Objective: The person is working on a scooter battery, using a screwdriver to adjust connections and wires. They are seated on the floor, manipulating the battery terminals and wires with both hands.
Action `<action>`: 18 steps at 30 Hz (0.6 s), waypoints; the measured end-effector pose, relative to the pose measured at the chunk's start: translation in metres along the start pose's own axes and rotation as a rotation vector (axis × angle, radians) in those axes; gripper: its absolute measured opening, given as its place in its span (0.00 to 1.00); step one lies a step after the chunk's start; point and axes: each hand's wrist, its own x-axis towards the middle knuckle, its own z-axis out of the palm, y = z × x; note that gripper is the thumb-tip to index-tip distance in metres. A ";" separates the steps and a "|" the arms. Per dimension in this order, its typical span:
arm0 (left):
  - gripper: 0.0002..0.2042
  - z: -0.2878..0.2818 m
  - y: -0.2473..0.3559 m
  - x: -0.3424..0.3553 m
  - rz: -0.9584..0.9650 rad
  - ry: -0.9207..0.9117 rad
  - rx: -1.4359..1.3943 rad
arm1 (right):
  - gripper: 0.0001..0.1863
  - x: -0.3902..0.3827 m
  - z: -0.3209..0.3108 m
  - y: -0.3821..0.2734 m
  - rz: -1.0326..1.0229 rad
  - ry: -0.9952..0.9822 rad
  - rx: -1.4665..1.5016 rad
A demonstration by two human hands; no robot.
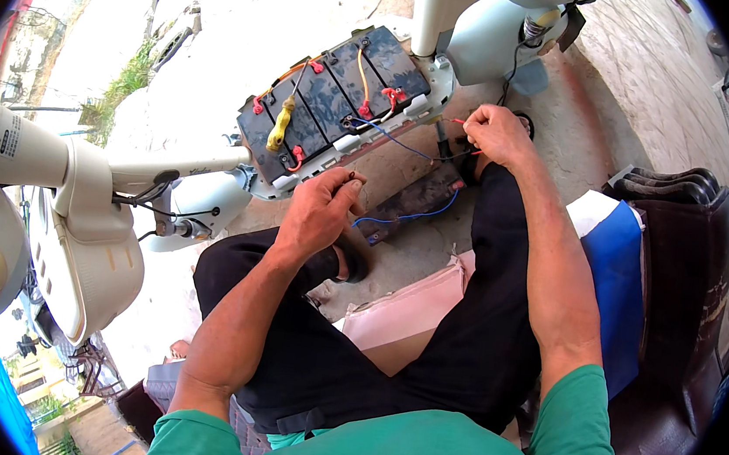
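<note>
My right hand (pixel 498 137) pinches a thin red wire (pixel 459 121) beside the right end of an open battery tray. My left hand (pixel 320 212) is closed at the tray's near edge, fingertips together; what they hold, if anything, is too small to make out. In the tray, several dark batteries (pixel 335 82) stand side by side, joined by orange and red wires with red terminal covers. Across them lies a yellow connector-like piece (pixel 280 125) on a dark cable. A thin blue wire (pixel 395 138) runs from the batteries toward my right hand. Below, another dark battery (pixel 411 200) rests on the ground with a blue wire.
White scooter body parts (pixel 88 227) flank the tray at left, with another light panel (pixel 488 42) at upper right. A pink-and-brown box (pixel 409 306) lies between my legs. To the right are a dark padded seat (pixel 679 284) and a blue sheet (pixel 613 291).
</note>
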 end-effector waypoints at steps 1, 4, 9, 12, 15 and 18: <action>0.14 -0.002 0.000 0.000 -0.010 0.010 -0.007 | 0.12 -0.001 -0.001 -0.003 0.010 -0.009 -0.005; 0.14 -0.003 0.000 0.001 -0.022 0.021 0.017 | 0.11 -0.004 -0.002 -0.006 -0.001 -0.033 -0.008; 0.14 -0.003 -0.006 0.003 -0.015 0.018 0.060 | 0.11 -0.001 0.000 -0.003 0.020 -0.029 0.001; 0.16 -0.003 -0.023 0.008 0.023 0.023 0.086 | 0.11 -0.004 0.001 -0.007 0.025 -0.048 -0.023; 0.17 0.000 -0.044 0.015 0.040 -0.003 0.074 | 0.10 -0.003 0.004 -0.006 0.022 -0.066 -0.029; 0.18 0.003 -0.040 0.016 -0.012 -0.063 0.117 | 0.11 0.000 0.008 -0.002 0.012 -0.073 -0.042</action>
